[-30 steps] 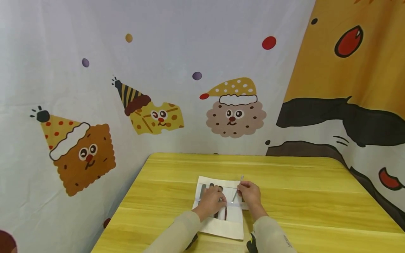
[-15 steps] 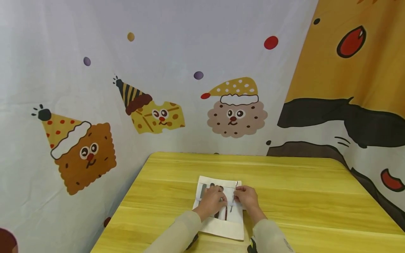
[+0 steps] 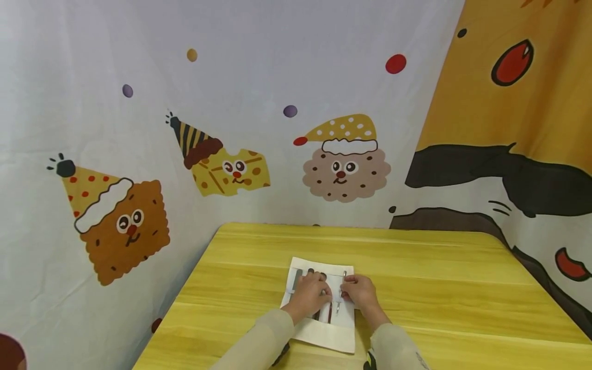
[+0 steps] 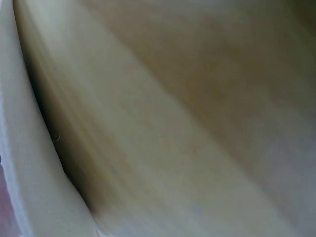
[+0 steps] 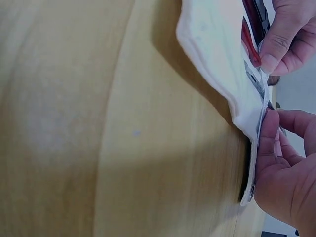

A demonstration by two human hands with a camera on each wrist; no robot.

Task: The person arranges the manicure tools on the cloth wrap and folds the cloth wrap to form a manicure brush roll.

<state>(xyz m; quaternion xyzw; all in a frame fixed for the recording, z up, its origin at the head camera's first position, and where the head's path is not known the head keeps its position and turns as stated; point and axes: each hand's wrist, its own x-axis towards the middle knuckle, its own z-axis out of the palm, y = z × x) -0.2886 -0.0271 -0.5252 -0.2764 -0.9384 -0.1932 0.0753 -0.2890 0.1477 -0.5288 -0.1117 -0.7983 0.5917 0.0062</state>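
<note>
A white cloth tool roll (image 3: 324,339) lies unfolded on the table, with several slim tools under a white elastic band across its middle. My left hand (image 3: 309,294) lies over the tools and pinches the band (image 5: 265,91) between thumb and fingers, beside a dark red tool (image 3: 330,312). With my right hand (image 3: 361,292) I pinch a slim silver metal rod-like tool (image 3: 338,308) at the roll's right side. Its lower end shows below the band, its upper end above my fingers. The left wrist view shows only a sleeve (image 4: 39,148) and blurred wood.
A grey flat tool (image 3: 296,280) and dark-handled tools sit at the roll's left, partly covered by the left hand. The yellow wooden table (image 3: 439,293) reaches back to a cartoon-printed cloth (image 3: 259,77).
The right hand has moved left and down with the silver tool, which has turned more upright and slid down beneath the band. The left hand has stayed in place.
</note>
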